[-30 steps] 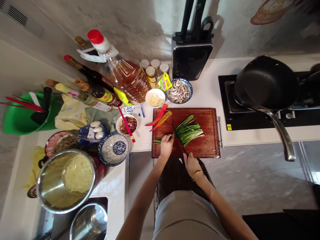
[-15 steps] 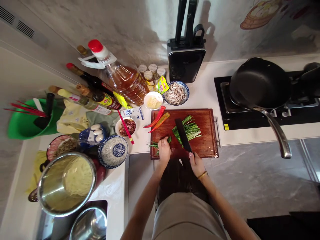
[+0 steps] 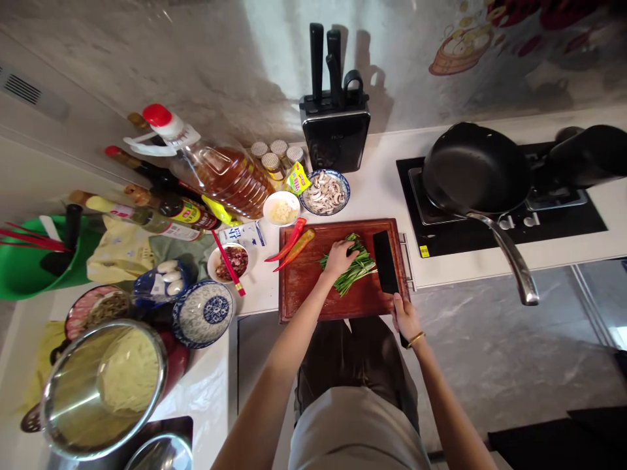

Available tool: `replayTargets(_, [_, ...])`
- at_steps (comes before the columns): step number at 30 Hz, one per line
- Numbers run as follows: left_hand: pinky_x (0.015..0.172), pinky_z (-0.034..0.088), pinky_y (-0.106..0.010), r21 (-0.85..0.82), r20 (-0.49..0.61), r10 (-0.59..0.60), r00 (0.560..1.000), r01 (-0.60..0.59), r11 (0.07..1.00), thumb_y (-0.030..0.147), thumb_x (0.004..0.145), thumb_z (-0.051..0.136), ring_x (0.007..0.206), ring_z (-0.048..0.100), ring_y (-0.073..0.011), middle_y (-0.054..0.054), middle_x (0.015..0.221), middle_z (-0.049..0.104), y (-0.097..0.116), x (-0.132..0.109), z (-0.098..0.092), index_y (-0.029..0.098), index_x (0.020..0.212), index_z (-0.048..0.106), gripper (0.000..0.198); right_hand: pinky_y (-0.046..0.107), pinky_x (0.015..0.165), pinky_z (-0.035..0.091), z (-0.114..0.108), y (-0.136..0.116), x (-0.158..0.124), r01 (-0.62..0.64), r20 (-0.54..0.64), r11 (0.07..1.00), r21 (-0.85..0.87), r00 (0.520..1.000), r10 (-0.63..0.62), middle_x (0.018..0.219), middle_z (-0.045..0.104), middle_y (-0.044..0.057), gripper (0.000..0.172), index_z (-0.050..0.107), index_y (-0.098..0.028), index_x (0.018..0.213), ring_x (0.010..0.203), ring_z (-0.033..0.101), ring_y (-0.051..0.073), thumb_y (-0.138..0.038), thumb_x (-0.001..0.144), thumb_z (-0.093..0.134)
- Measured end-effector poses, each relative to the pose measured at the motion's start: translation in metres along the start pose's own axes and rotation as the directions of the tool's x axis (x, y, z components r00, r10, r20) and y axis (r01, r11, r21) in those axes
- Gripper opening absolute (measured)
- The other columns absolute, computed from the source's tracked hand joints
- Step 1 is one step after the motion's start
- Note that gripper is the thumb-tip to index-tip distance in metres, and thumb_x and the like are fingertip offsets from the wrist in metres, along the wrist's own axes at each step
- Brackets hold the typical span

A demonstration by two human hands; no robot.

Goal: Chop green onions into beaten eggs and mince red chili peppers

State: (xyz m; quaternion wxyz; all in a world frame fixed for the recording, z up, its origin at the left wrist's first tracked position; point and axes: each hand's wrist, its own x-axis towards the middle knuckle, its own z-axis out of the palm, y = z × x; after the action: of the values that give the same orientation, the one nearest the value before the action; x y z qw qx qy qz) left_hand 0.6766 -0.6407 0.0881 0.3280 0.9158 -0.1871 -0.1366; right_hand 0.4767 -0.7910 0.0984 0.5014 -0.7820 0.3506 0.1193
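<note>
"Greens lie in a loose bunch on the brown board. What are the hands doing?"

"The left hand is on top of the bunch. Its fingers look bent and a little apart. Nobody can tell from up here if they grip the greens or just press on them. The right hand has its fingers wrapped tight around the handle of the big knife."

"Is the knife on the greens?"

"It looks just beside them, at their right end. It is hard to tell if it touches the board."

"So how does a person do this bit well?"

"It seems best to pat the greens straight, so none slip off. The fingertips should tuck in, away from the sharp edge. The knife should wait at the side while the left hand tidies. The red pepper and orange pepper lie over the far left corner, out of the way."
</note>
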Motion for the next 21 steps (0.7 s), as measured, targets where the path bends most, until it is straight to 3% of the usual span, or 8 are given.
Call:
replayTargets(3, [0.100,0.029,-0.043,0.151,-0.063,0.023,0.998,-0.013,0.988,0.049,0.081,0.051,0.118,0.042,-0.0252,-0.008,0.122,0.057,-0.002,-0.012,0.002,0.023,0.119,0.055,0.046,0.024,0.038,0.032,-0.008,0.004,0.003,0.019,0.036,1.000,0.023,0.999,-0.020,0.040,0.043,-0.005,0.057,0.051,-0.020,0.072,0.032,0.039,0.012,-0.066,0.084,0.019])
replayTargets(6, [0.104,0.018,-0.047,0.262,-0.111,-0.004,0.994,0.034,0.964,0.061,0.075,0.051,0.125,0.035,-0.0300,-0.016,0.135,0.043,-0.006,-0.014,-0.003,0.017,0.134,0.038,0.075,0.025,0.043,0.036,-0.020,0.009,0.012,0.065,0.017,0.996,-0.063,0.998,-0.064,0.046,0.051,-0.001,0.057,0.054,-0.019,0.075,0.040,0.048,0.014,-0.064,0.085,0.021])
replayTargets(8, [0.102,0.021,-0.048,0.288,-0.072,-0.062,0.995,0.081,0.954,0.067,0.070,0.051,0.122,0.037,-0.0330,-0.021,0.133,0.043,-0.007,-0.009,-0.004,0.009,0.137,0.030,0.091,0.026,0.050,0.040,-0.027,0.012,0.022,0.091,-0.002,0.982,-0.168,0.996,-0.093,0.056,0.059,0.003,0.056,0.057,-0.018,0.079,0.052,0.056,0.017,-0.062,0.086,0.023])
replayTargets(11, [0.096,0.028,-0.046,0.317,0.044,-0.103,0.994,0.084,0.945,0.072,0.064,0.052,0.116,0.040,-0.0348,-0.022,0.128,0.045,-0.005,-0.005,0.001,0.007,0.136,0.030,0.099,0.028,0.060,0.041,-0.030,0.014,0.035,0.123,0.014,0.945,-0.301,0.992,-0.125,0.071,0.065,0.008,0.053,0.059,-0.017,0.087,0.068,0.062,0.020,-0.057,0.088,0.023])
replayTargets(14, [0.096,0.030,-0.046,0.362,0.113,-0.060,0.992,0.015,0.932,0.072,0.058,0.057,0.115,0.040,-0.0347,-0.021,0.127,0.044,0.003,-0.016,0.013,0.008,0.134,0.033,0.103,0.027,0.061,0.040,-0.024,0.013,0.038,0.133,0.071,0.918,-0.375,0.991,-0.114,0.073,0.066,0.009,0.051,0.058,-0.016,0.095,0.069,0.063,0.021,-0.052,0.090,0.023])
replayTargets(16, [0.099,0.027,-0.046,0.394,0.100,-0.026,0.995,-0.015,0.919,0.068,0.059,0.060,0.116,0.039,-0.0342,-0.021,0.126,0.043,0.009,-0.029,0.023,0.007,0.134,0.034,0.100,0.026,0.060,0.039,-0.017,0.012,0.036,0.136,0.088,0.904,-0.405,0.990,-0.109,0.073,0.066,0.009,0.050,0.057,-0.016,0.098,0.068,0.063,0.020,-0.050,0.091,0.022])
replayTargets(21, [0.099,0.030,-0.042,0.450,0.019,0.020,1.000,-0.026,0.892,0.041,0.079,0.054,0.117,0.040,-0.0290,-0.018,0.123,0.047,0.017,-0.061,0.046,0.007,0.135,0.031,0.070,0.025,0.059,0.037,-0.009,0.013,0.028,0.215,0.154,0.883,-0.418,0.974,-0.164,0.075,0.066,0.009,0.050,0.057,-0.017,0.095,0.070,0.063,0.020,-0.052,0.091,0.022])
